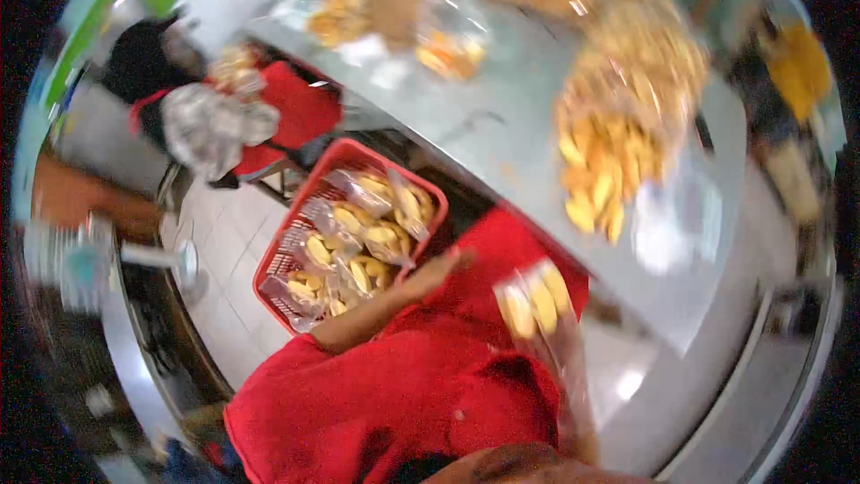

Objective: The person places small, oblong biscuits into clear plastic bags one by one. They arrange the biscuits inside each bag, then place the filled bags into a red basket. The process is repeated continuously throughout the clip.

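A small clear plastic bag of yellow crescent-shaped food pieces is held up in front of my red clothing. My right hand is closed on its lower part, partly hidden by the plastic and blurred. My left hand reaches across my lap beside the basket's near right edge. Its fingers look stretched out, with nothing visible in them, though motion smears them. Just left of it, a red plastic basket contains several similar filled bags, lying piled together.
On the grey table lies a big clear bag of yellow pieces, spilling toward the near edge. White plastic is beside it. More bagged food sits farther back. A red chair bearing cloth stands at the left.
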`<move>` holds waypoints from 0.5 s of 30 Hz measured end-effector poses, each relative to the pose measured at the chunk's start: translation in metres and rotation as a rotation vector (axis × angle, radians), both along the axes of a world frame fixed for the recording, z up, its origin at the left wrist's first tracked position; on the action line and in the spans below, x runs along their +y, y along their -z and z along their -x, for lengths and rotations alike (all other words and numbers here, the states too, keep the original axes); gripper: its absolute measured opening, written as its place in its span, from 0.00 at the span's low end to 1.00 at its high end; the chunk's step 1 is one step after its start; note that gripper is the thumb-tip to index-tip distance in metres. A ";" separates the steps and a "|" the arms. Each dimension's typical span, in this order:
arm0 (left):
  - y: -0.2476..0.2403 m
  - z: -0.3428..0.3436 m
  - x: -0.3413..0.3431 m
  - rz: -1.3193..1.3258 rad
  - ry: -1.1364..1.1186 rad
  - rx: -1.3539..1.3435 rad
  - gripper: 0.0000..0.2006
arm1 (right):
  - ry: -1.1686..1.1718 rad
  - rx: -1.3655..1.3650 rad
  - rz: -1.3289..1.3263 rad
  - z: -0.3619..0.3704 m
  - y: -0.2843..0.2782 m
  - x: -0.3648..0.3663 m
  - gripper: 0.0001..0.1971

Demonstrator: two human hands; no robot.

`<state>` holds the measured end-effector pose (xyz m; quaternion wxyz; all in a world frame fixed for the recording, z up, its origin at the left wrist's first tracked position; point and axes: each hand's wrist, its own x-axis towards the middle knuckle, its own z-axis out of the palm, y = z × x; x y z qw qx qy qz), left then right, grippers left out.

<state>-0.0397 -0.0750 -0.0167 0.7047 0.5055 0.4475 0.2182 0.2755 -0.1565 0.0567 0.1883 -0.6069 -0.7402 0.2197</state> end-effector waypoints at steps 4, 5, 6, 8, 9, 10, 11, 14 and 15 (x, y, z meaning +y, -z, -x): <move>-0.001 0.039 -0.059 -0.162 0.072 0.331 0.30 | 0.424 0.718 0.262 -0.028 0.003 -0.004 0.31; 0.009 0.051 -0.078 -0.197 0.066 0.370 0.31 | 0.452 0.871 0.273 -0.032 0.004 -0.003 0.31; 0.026 0.060 -0.090 -0.228 0.075 0.405 0.31 | 0.510 1.031 0.272 -0.037 0.006 -0.004 0.31; 0.052 0.069 -0.099 -0.340 0.009 0.317 0.31 | 0.592 1.223 0.226 -0.053 0.012 -0.010 0.31; 0.061 0.068 -0.099 -0.383 -0.002 0.277 0.31 | 0.633 1.291 0.197 -0.062 0.015 -0.014 0.31; 0.065 0.066 -0.093 -0.351 0.005 0.399 0.31 | 0.678 1.368 0.164 -0.070 0.019 -0.023 0.31; 0.069 0.059 -0.082 -0.337 0.033 0.516 0.31 | 0.705 1.431 0.127 -0.078 0.022 -0.029 0.31; 0.083 0.044 -0.039 -0.314 0.130 0.711 0.30 | 0.816 1.629 -0.028 -0.098 0.034 -0.071 0.31; 0.083 0.045 -0.026 -0.286 0.100 0.662 0.29 | 0.823 1.705 -0.067 -0.097 0.038 -0.080 0.31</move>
